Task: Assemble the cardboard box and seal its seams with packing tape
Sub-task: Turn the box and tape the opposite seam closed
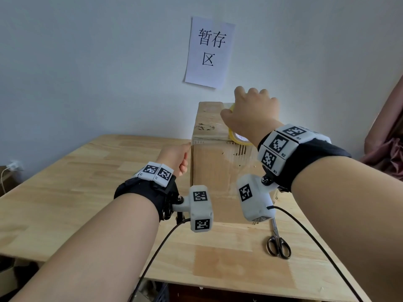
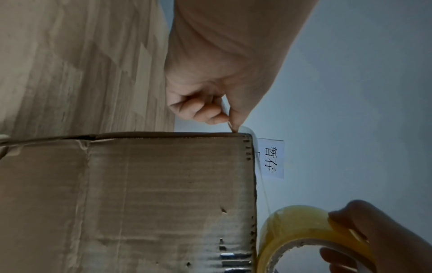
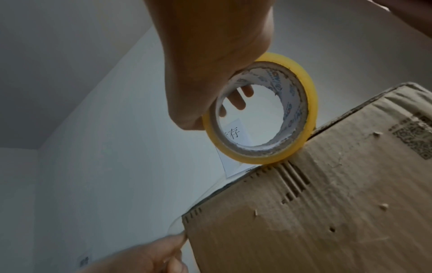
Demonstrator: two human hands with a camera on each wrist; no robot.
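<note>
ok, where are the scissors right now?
Head view: the scissors lie on the wooden table, near side right, just in front of the cardboard box, untouched by either hand.

From the head view we cannot see most of the tape roll (image 1: 237, 138) — the right hand (image 1: 250, 114) covers it. The left hand (image 1: 176, 156) hides its own fingertips against the cardboard box (image 1: 218, 171) corner. The scissors (image 1: 278, 243) blades tuck behind a wrist camera. The clear tape strip (image 2: 263, 184) is almost too faint to trace.
</note>
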